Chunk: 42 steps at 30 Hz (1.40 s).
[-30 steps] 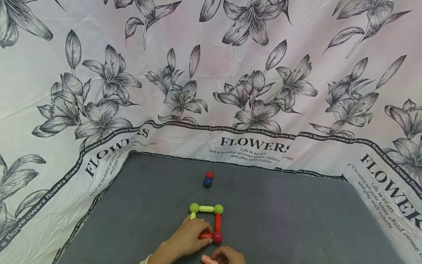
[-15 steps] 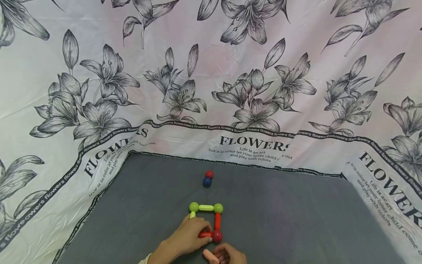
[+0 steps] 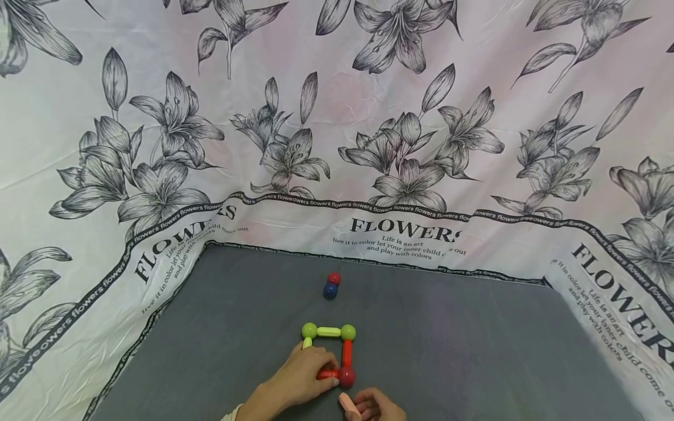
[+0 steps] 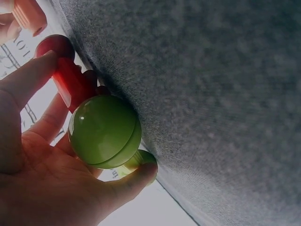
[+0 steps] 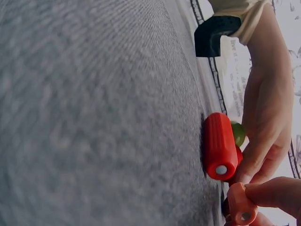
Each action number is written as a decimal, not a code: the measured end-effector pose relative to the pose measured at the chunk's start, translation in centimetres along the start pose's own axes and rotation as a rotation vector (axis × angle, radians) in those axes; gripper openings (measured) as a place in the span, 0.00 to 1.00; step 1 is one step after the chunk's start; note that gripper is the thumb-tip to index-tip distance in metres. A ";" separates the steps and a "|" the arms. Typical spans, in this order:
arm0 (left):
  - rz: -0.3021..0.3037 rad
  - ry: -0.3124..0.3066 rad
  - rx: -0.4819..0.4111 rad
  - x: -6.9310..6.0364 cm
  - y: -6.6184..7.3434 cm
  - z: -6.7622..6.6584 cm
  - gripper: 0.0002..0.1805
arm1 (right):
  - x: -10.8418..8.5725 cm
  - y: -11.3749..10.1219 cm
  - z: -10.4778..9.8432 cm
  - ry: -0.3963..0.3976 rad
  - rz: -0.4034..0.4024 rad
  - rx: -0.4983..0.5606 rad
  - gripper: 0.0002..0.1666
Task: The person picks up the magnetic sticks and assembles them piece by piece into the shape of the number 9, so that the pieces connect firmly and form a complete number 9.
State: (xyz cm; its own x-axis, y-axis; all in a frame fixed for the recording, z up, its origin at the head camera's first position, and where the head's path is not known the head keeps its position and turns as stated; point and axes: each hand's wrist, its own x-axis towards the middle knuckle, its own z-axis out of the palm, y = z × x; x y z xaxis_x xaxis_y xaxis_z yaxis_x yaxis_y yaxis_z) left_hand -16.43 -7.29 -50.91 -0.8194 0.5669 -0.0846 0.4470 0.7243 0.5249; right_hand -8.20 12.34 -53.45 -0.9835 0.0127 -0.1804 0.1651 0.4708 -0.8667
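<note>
My left hand (image 3: 300, 376) pinches a red magnetic rod (image 3: 327, 373) beside a red ball (image 3: 346, 376). This rod belongs to a square frame with green balls (image 3: 348, 332), a yellow-green rod (image 3: 329, 332) on the far side and another red rod (image 3: 347, 354) at right. In the left wrist view a near green ball (image 4: 106, 132) sits against the palm, hidden by the hand in the head view. My right hand (image 3: 380, 404) holds a salmon-pink magnetic rod (image 3: 348, 403) between thumb and fingers, apart from the red ball. Its metal end shows in the right wrist view.
Farther back on the dark grey cloth (image 3: 447, 339), a red ball (image 3: 334, 279) touches a blue ball (image 3: 330, 291). In the right wrist view, a red rod (image 5: 218, 146) with a silver end lies on the cloth. A flower-printed curtain (image 3: 337, 146) encloses the table.
My right hand has shifted slightly right, and the pink rod has turned from nearly sideways to pointing more away from me. The left hand and the frame stay put.
</note>
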 end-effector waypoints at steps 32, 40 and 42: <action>0.004 0.020 0.010 0.0 0.1 0.2 0.08 | 0.1 0.1 0.4 0.128 0.023 0.000 0.13; 0.027 0.030 -0.007 -0.1 0.0 0.2 0.07 | 0.1 0.2 0.4 0.126 0.034 0.064 0.13; 0.033 0.035 -0.009 -0.1 -0.1 0.2 0.07 | 0.1 0.1 0.4 0.122 0.038 0.059 0.15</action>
State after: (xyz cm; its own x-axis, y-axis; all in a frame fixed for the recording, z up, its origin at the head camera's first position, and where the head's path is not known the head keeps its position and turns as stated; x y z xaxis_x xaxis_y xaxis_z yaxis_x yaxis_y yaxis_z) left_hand -16.31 -7.33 -51.06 -0.8166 0.5760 -0.0372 0.4707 0.7019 0.5345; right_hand -8.28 12.01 -53.79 -0.9776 0.1382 -0.1586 0.2026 0.4154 -0.8868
